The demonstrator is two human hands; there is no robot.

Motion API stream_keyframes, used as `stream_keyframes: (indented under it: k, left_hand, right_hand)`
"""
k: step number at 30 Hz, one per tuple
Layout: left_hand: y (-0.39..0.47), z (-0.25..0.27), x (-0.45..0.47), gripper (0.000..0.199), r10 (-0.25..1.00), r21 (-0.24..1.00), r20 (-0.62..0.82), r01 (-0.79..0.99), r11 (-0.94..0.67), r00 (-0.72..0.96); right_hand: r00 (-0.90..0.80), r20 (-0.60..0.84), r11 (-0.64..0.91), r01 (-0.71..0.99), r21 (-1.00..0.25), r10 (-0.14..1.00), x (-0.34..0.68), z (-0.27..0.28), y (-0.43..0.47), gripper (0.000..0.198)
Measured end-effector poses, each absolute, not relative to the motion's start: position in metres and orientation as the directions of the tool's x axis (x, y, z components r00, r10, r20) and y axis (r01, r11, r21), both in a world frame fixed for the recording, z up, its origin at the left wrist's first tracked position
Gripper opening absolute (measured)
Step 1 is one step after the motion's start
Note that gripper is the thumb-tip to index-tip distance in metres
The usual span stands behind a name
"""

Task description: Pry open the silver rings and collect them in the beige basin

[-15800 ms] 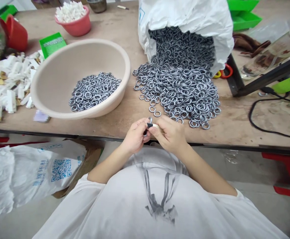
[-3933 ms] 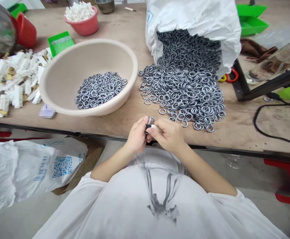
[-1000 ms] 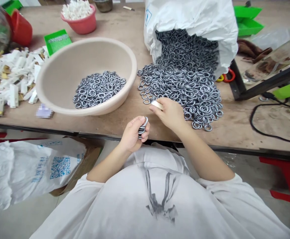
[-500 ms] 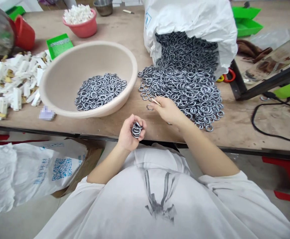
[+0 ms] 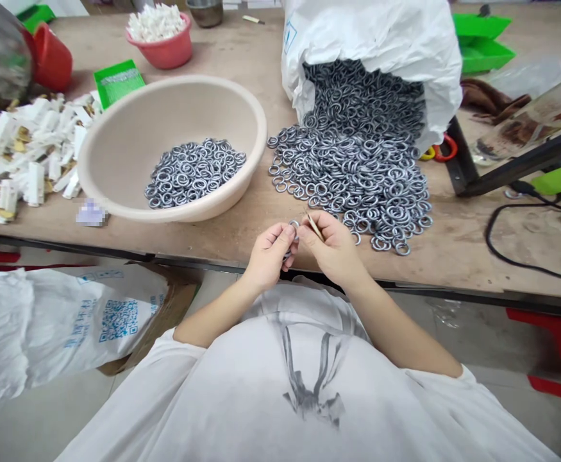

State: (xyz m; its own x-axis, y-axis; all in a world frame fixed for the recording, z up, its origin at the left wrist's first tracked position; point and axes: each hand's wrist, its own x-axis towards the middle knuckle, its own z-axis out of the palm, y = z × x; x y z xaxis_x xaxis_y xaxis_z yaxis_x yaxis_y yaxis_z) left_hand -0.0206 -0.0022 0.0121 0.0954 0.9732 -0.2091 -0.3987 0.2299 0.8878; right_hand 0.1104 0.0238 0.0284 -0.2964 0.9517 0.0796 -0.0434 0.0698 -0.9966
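Note:
My left hand [image 5: 268, 256] is closed around several grey rings, partly hidden by the fingers. One ring [image 5: 293, 224] stands up at its thumb and fingertip. Close beside it, my right hand [image 5: 335, 250] grips a thin tan stick-like tool [image 5: 315, 227], whose narrow tip points up toward the pile. The right fingertips meet the upright ring or sit just next to it; I cannot tell which. Beyond the hands lies a heap of grey rings [image 5: 357, 167], spilling from a white sack [image 5: 371, 32]. More rings [image 5: 196, 173] lie in a large beige basin [image 5: 117, 138].
At the left, white pieces with brass-coloured parts [image 5: 34, 147] cover the table. A green tray [image 5: 119, 83] and a red bowl [image 5: 165, 51] of white bits stand behind the basin. To the right are a black metal frame [image 5: 501, 173], scissors [image 5: 446, 149] and a black cable [image 5: 489, 224].
My right hand has come back from the pile's edge toward my body with the tool. My left hand has moved right and turned over, bringing the two hands together.

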Motion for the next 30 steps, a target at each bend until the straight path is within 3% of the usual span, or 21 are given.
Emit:
stream_keyframes:
  k: [4, 8, 11, 17, 21, 23, 26, 30]
  left_hand:
    - [-0.004, 0.023, -0.021, 0.044, 0.942, 0.818, -0.294, -0.466, 0.336, 0.164]
    - [-0.006, 0.027, -0.023, 0.039, 0.934, 0.779, -0.302, -0.515, 0.358, 0.193]
    - [-0.006, 0.026, -0.024, 0.039, 0.927, 0.763, -0.310, -0.527, 0.374, 0.209]
    - [-0.010, 0.025, -0.027, 0.040, 0.921, 0.756, -0.301, -0.527, 0.389, 0.249]
    - [-0.017, 0.030, -0.028, 0.045, 0.892, 0.765, -0.220, -0.497, 0.409, 0.396]
    - [-0.018, 0.032, -0.029, 0.044, 0.886, 0.760, -0.206, -0.502, 0.413, 0.416]
    - [-0.014, 0.029, -0.030, 0.041, 0.914, 0.752, -0.251, -0.530, 0.392, 0.320]
    - [-0.011, 0.024, -0.029, 0.041, 0.921, 0.748, -0.288, -0.538, 0.388, 0.263]
  right_hand:
    - [-0.261, 0.174, 0.218, 0.151, -0.964, 0.950, 0.120, 0.028, 0.020, 0.043]
    - [-0.316, 0.342, 0.452, 0.406, -0.794, 0.885, 0.128, 0.028, 0.014, 0.046]
    - [-0.356, 0.350, 0.489, 0.468, -0.736, 0.867, 0.129, 0.030, 0.009, 0.049]
    - [-0.400, 0.316, 0.486, 0.457, -0.745, 0.860, 0.126, 0.027, 0.012, 0.047]
    - [-0.216, 0.190, 0.279, 0.533, -0.799, 0.958, 0.130, 0.015, 0.033, 0.056]
    - [-0.178, 0.168, 0.232, 0.460, -0.857, 0.970, 0.131, 0.013, 0.039, 0.057]
    - [-0.231, 0.231, 0.292, 0.278, -0.915, 0.945, 0.127, 0.020, 0.032, 0.049]
    - [-0.362, 0.292, 0.391, 0.239, -0.889, 0.885, 0.117, 0.035, 0.017, 0.031]
